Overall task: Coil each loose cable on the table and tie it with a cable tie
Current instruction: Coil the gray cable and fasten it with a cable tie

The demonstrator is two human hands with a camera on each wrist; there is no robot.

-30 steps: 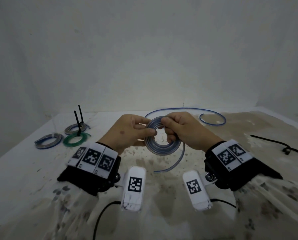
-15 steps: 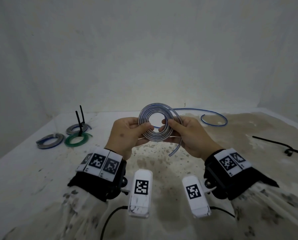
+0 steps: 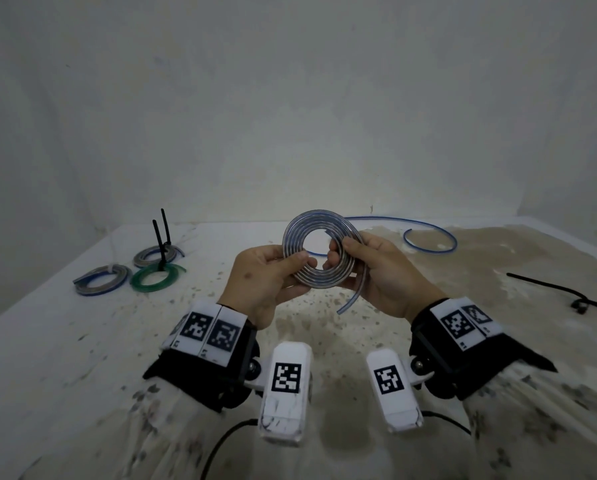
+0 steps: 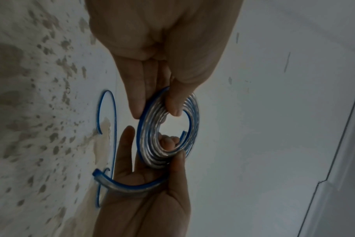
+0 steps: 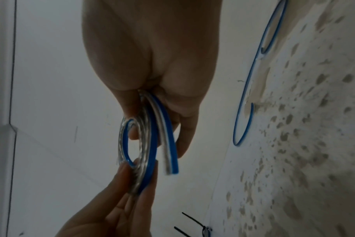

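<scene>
A clear cable with a blue stripe is wound into a flat coil (image 3: 319,254) and held upright above the table. My left hand (image 3: 298,268) pinches the coil's left lower side, thumb in front. My right hand (image 3: 340,252) pinches its right side, and the short free tail (image 3: 352,299) curves down across the right palm. In the left wrist view thumb and fingers (image 4: 174,104) clamp the coil (image 4: 166,133). The right wrist view shows the coil (image 5: 144,152) edge-on, with the tail (image 5: 168,144) beside it. A thin loose blue cable (image 3: 428,237) lies on the table behind.
At the far left lie a grey-blue coil (image 3: 99,289), a grey coil (image 3: 156,256) and a green coil (image 3: 156,277), two with black ties standing up. A black cable (image 3: 567,296) runs along the right side. The stained white table (image 3: 65,341) meets walls behind.
Both hands have lifted the coil and turned it upright to face me. The hanging tail has grown shorter as more cable joined the coil.
</scene>
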